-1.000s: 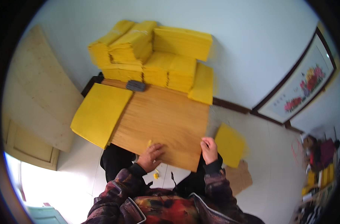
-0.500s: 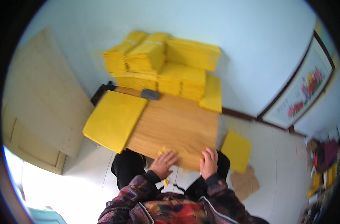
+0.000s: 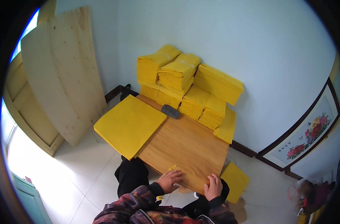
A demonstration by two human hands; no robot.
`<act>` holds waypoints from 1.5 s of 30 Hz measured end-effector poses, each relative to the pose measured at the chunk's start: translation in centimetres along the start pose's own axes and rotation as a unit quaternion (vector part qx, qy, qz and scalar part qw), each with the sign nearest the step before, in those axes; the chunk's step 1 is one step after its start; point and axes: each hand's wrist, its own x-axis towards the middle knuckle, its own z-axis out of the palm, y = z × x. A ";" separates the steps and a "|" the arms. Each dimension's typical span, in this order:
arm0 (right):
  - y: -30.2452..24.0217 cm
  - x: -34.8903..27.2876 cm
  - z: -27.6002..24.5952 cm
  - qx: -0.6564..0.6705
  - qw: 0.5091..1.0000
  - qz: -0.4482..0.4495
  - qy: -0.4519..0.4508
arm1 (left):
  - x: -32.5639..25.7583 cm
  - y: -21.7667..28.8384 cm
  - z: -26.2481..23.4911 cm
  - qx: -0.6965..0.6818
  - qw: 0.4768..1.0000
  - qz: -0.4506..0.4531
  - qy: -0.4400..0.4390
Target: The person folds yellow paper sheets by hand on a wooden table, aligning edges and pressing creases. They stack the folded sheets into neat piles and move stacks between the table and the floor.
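My left hand (image 3: 170,181) lies at the near edge of a wooden table (image 3: 194,151), fingers stretched out over the tabletop. Just past its fingertips is a small yellow scrap (image 3: 173,168). At the table's near right corner rests my right hand (image 3: 213,187), fingers extended on the wood and thumb apart. Neither holds anything that I can see. Left on the tabletop lies a flat stack of yellow sheets (image 3: 130,127). A dark grey block (image 3: 170,111), studded on top, sits by the stack's far right corner.
Bundles of folded yellow sheets (image 3: 179,72) are piled at the table's far side, against the wall. A wooden board (image 3: 63,71) leans at the left. A framed flower picture (image 3: 304,130) stands at the right. Another yellow sheet (image 3: 235,183) is low beside the table's right edge.
The view has swung, so the table and piles appear lower and farther right. Both hands stay at the table's near edge, and the yellow stack and bundles keep their places.
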 end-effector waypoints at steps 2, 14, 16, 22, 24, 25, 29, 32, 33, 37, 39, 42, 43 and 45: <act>-0.1 1.9 -2.0 0.020 0.997 0.008 -0.068 | 0.5 -0.7 -1.0 -0.100 0.992 -0.011 0.074; -13.8 40.6 -10.2 0.179 0.965 -0.190 0.006 | 6.9 -8.2 -4.3 -0.171 0.976 -0.101 0.086; -16.4 47.4 -9.6 0.154 0.970 -0.187 0.032 | 6.6 -8.7 -4.2 -0.277 0.950 -0.095 0.105; -19.4 60.5 -5.1 0.097 0.979 -0.173 0.045 | 6.1 -9.5 -5.2 -0.364 0.924 -0.090 0.076; -18.7 63.2 -3.7 0.050 0.986 -0.160 -0.017 | 5.9 -9.8 -5.2 -0.382 0.919 -0.060 0.073; -18.4 64.2 -3.1 0.003 0.987 -0.158 -0.025 | 5.9 -9.8 -5.0 -0.384 0.918 -0.049 0.086; -17.4 66.4 -1.1 0.020 0.983 -0.184 -0.001 | 5.7 -9.9 -4.7 -0.406 0.909 -0.031 0.092; -17.5 67.2 -1.4 0.050 0.988 -0.140 -0.038 | 5.7 -10.1 -4.9 -0.403 0.911 -0.031 0.077; -17.5 67.4 -1.7 0.065 0.990 -0.116 -0.053 | 5.7 -10.1 -4.9 -0.400 0.912 -0.023 0.088; -17.4 68.0 -2.1 0.022 0.987 -0.127 -0.091 | 5.7 -10.0 -5.0 -0.417 0.906 -0.030 0.067; -17.1 68.2 -2.0 0.003 0.985 -0.144 -0.093 | 5.9 -10.0 -5.1 -0.423 0.902 -0.024 0.081; -17.3 68.2 -1.6 -0.041 0.981 -0.177 -0.062 | 5.9 -10.1 -5.4 -0.417 0.906 -0.035 0.064; -17.6 68.0 -1.7 -0.049 0.982 -0.177 -0.046 | 6.0 -10.0 -5.6 -0.416 0.907 -0.042 0.051; -18.3 67.3 -1.9 -0.018 0.986 -0.157 -0.056 | 6.0 -10.0 -6.0 -0.413 0.908 -0.052 0.043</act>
